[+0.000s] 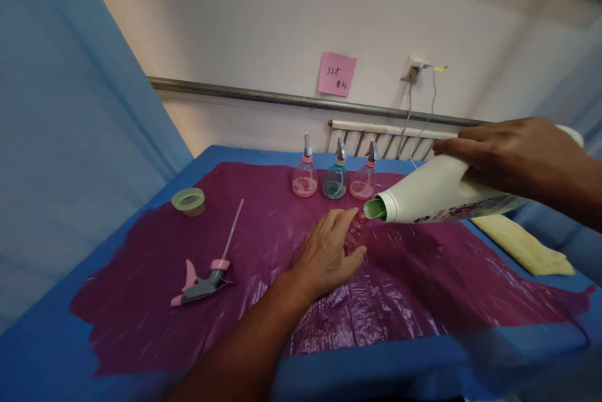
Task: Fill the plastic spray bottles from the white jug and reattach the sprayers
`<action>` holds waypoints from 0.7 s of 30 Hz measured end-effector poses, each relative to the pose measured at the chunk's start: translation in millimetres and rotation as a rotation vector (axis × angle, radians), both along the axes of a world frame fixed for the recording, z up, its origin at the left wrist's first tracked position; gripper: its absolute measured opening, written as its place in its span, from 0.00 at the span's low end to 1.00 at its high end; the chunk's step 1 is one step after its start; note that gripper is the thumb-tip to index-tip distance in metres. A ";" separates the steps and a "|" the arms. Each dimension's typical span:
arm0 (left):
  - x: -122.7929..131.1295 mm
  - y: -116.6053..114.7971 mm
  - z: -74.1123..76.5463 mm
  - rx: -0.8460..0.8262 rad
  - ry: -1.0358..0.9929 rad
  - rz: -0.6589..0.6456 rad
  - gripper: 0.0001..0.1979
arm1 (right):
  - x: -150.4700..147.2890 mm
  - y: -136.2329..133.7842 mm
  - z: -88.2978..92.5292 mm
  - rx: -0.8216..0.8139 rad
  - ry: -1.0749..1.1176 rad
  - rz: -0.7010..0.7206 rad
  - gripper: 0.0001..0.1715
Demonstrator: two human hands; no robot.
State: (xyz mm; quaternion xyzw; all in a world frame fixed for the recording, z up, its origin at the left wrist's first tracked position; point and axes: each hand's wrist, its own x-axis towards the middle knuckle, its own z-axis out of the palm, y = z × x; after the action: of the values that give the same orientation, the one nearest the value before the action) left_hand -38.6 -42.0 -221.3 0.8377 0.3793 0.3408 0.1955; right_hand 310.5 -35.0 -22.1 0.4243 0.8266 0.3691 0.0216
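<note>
My right hand [503, 148] grips a large pale jug-like bottle [437, 192] tipped on its side, its green-lined mouth facing left. Just below and left of that mouth is the pinkish neck of a clear spray bottle [360, 219] without its head. My left hand [329, 248] is curved around this clear bottle, fingers and thumb on either side; its body is mostly hidden or blends with the sheet. Whether liquid is flowing I cannot make out. A grey and pink spray head [207, 283] with a clear tube lies left of my left forearm.
Behind my hands stand three spray bottles: one pink [305, 181], one teal [334, 184], another pink [362, 185]. A small lidded tub [189, 202] sits far left. Right, a folded yellow cloth [524, 245] lies on the blue table cover, beside the purple plastic sheet [263, 226].
</note>
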 end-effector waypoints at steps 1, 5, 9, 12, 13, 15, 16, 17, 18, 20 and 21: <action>-0.1 0.0 -0.1 0.000 -0.001 -0.001 0.34 | 0.9 0.7 -0.4 0.005 0.008 0.012 0.24; -0.4 0.3 -0.5 0.004 -0.007 -0.007 0.34 | 3.9 3.1 -1.8 0.014 0.014 0.023 0.25; 0.0 0.2 0.0 -0.004 -0.003 -0.006 0.34 | 5.6 4.2 -1.9 0.007 0.018 0.018 0.26; 0.6 0.0 0.0 0.005 -0.006 -0.004 0.34 | 6.1 4.8 -1.8 -0.005 0.028 -0.008 0.26; 0.7 0.1 -0.2 0.007 -0.007 -0.002 0.34 | 6.3 5.1 -2.0 -0.006 0.035 -0.014 0.26; 0.8 0.4 -1.0 0.008 -0.007 0.004 0.35 | 7.1 6.0 -2.8 -0.009 0.049 -0.008 0.26; 0.8 0.7 -1.4 0.008 -0.004 0.004 0.35 | 7.7 6.5 -3.3 -0.009 0.056 0.002 0.25; 0.7 0.9 -1.9 0.010 -0.002 0.004 0.35 | 8.3 6.9 -3.7 -0.005 0.062 0.017 0.25; 0.6 1.3 -2.3 0.013 0.000 0.002 0.35 | 8.9 7.3 -3.9 -0.001 0.066 0.032 0.25; 0.4 1.9 -3.1 0.018 0.000 -0.002 0.35 | 9.5 7.5 -4.0 0.009 0.067 0.047 0.25; 0.4 2.1 -3.4 0.018 -0.002 -0.003 0.35 | 9.3 7.4 -3.8 0.015 0.064 0.047 0.24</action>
State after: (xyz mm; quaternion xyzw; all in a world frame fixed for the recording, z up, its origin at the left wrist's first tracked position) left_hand -38.1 -39.9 -224.7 0.8397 0.3746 0.3448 0.1888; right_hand 319.7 -27.6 -26.0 0.4166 0.8339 0.3618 -0.0165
